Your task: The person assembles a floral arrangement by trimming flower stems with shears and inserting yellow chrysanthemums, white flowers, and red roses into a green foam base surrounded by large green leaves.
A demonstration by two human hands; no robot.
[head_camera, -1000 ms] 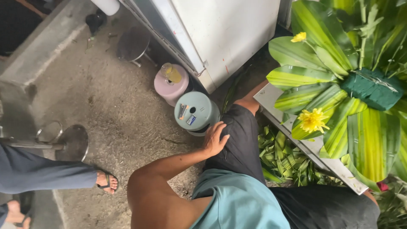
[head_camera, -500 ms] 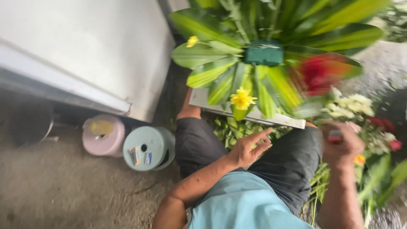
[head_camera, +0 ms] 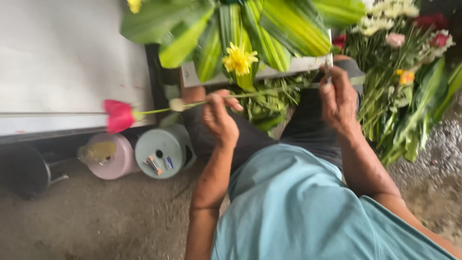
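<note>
While seated low on a rough concrete floor, a person in a light blue shirt and dark trousers holds a long-stemmed flower across the knees. Its pink bloom points toward the person's left, just in front of a white cabinet, and the thin green stem runs level from bloom to the right hand. The left hand is curled around the stem near its middle, thumb and fingers closed on it. The right hand grips the stem's far end with fingers folded; a small metal tool seems to sit in that fist, though blur makes it hard to tell.

Just beyond the hands, an arrangement of broad striped green leaves with a yellow flower rests on a pale board. Cut leaves lie heaped beneath it, between the knees. A bunch of mixed flowers, white, pink and red, stands beside the right hand. Near the left elbow, a pale green round container and a pink one lie touching each other under the cabinet's edge, with a dark pot further left.
</note>
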